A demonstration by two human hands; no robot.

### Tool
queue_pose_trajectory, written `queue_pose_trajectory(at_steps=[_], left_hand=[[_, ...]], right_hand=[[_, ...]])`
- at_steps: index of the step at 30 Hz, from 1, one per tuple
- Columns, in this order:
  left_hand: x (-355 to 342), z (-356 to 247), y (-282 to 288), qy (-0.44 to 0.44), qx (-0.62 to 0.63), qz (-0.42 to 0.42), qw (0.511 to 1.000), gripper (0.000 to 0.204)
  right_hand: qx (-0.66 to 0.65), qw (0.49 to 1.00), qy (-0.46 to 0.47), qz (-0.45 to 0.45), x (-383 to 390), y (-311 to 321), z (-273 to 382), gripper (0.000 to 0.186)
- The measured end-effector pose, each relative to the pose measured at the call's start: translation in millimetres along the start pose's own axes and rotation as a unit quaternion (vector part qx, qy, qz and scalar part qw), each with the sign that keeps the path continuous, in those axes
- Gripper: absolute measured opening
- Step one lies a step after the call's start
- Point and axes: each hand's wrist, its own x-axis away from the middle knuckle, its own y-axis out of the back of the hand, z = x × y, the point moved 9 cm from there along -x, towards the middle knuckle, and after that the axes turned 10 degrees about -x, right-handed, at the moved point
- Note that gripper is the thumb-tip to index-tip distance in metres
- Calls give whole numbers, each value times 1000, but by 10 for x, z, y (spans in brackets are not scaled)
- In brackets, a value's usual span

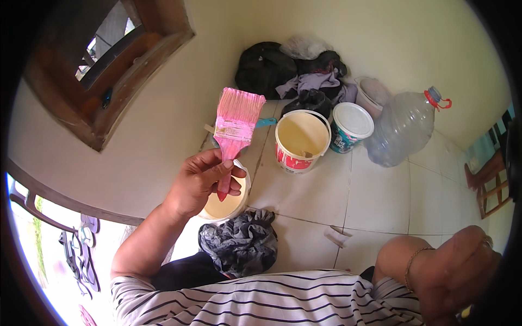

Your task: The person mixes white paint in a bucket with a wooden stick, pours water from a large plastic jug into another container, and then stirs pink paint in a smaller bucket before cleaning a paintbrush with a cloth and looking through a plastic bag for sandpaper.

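My left hand [202, 182] is closed around the handle of a paintbrush [235, 127]. The brush stands upright with its bristles at the top, and pink paint coats its bristles, ferrule and handle. Behind that hand, a white tub [235, 202] with cream-coloured contents shows in part. My right hand [457, 271], with a ring and a thin bracelet at the wrist, is raised at the lower right edge, close to the camera. Its fingers look curled, and a small yellow and dark thing [465, 313] shows beside it; what it holds is unclear.
A bucket [303, 136] with cream-coloured contents stands ahead, beside a lidded teal tub [352, 127] and a large clear plastic bottle [399, 130]. Dark bags and cloths [266, 68] lie by the wall. A crumpled grey cloth [239, 242] lies near me. A wooden window frame [103, 119] juts at left.
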Motion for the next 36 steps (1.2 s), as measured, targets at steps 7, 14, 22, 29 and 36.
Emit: queue_pose_trajectory(at_steps=[7,14,22,29,36], left_hand=[[2,-81,142,-34,28,8,999,21],[32,128,229,1,48,-4,999,20],[-39,-68,113,-77,-73,25,994,19],[-14,-352,-49,-122,-172,30,977,20],[295,-567,78,-21,-28,-47,998,27]], right_hand=[[159,976,-110,-104,187,169,-383,27],[289,856,-375,208,499,-123,-1203,24],[378,703,-524,298,1070,307,-937,21],[465,597,-603,254,1343,883,-516,27],[400,606,-636,261,1618,1694,-695,32]])
